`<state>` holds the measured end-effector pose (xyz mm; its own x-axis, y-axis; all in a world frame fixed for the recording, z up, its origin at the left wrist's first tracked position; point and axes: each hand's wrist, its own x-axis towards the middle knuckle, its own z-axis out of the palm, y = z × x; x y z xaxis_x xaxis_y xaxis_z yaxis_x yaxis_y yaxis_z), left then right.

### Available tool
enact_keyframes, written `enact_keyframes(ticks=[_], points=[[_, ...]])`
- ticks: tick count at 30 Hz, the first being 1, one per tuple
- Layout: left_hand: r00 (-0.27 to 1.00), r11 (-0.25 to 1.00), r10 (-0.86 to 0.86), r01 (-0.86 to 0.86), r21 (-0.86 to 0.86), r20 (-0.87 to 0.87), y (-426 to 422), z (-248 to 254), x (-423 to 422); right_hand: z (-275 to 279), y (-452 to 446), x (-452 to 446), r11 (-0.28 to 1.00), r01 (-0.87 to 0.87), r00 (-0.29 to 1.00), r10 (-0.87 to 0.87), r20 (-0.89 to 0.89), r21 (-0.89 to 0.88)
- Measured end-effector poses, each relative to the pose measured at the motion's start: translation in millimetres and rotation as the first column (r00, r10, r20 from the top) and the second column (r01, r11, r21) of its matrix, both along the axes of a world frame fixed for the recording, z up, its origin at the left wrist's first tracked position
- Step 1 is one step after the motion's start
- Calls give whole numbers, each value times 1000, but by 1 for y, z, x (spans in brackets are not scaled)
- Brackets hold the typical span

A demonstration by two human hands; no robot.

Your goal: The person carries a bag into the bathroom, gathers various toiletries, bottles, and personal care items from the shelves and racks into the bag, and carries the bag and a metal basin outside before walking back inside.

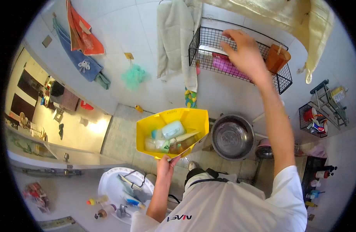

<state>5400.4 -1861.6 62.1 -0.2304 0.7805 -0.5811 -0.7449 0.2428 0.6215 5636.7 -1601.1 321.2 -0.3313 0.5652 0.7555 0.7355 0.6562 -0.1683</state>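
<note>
My left hand [167, 165] grips the near edge of a yellow box [203, 123], holding it in front of my body with its mouth facing up. Inside the box lie a pale blue bottle [173, 130], a white tube [187, 135] and other containers I cannot make out clearly. My right hand [241, 50] is raised over a black wire basket [195, 50] on the wall, fingers curved and apart, with nothing visible in them. Beneath that hand, the basket holds a pink package [230, 69] and a white item [211, 49]. A brown cup [277, 58] sits at the basket's right end.
A metal basin [233, 137] stands right of the box. To the lower left is a white sink [108, 185] with items in it. Towels [174, 42] and a green mesh sponge [133, 76] hang on the wall. A smaller wire basket [306, 120] hangs at right.
</note>
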Motion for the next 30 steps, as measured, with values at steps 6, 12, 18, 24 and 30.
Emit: enact_keyframes(ticks=[6,12,18,24,30], points=[[999,999,51,-51,1,14,4,-8,-5,9,82,7,725,208,787,274,552,-656],[999,999,-13,15,-42,47,4,-18,-9,28,71,28,777,129,950,82,303,-616],[999,1000,25,-26,-16,-22,9,-9,-4,52,60,52,716,61,939,195,283,-696],[998,999,9,-6,-49,54,5,-33,-11,61,65,46,812,142,917,107,385,-566],[1000,998,-9,10,-62,18,4,-34,-10,46,64,52,818,23,963,136,232,-575]])
